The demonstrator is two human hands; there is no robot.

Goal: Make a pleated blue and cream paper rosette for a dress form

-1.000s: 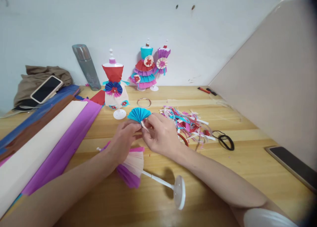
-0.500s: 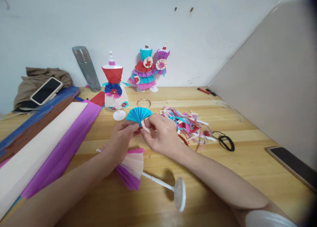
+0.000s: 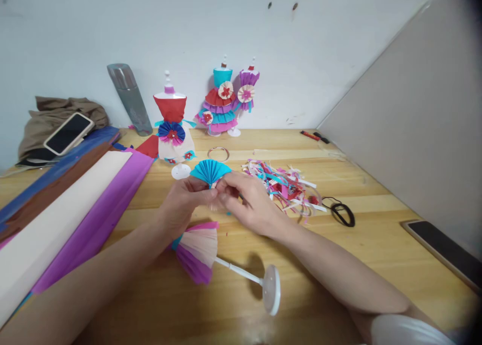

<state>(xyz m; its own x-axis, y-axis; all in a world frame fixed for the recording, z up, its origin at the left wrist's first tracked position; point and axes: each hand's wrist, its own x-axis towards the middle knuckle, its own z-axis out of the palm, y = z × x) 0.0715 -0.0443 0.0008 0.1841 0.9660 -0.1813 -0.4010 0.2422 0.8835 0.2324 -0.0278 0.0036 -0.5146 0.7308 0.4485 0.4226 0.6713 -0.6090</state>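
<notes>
Fingers of the left hand (image 3: 183, 200) and right hand (image 3: 249, 203) together pinch a blue pleated fan (image 3: 210, 171) near its gathered base, above the wooden table (image 3: 158, 310); a skirted mannequin (image 3: 199, 244) lies sideways below; coloured strips (image 3: 284, 184) heap beyond the right hand.

fan (image 3: 210, 171): turq, pleated | skirt (image 3: 199, 243): pnk/crm/purp | stand (image 3: 271, 290): wht | bottle (image 3: 132, 104): gry

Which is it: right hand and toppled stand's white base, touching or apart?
Apart: the head view shows tabletop between the right hand and white base.
</notes>
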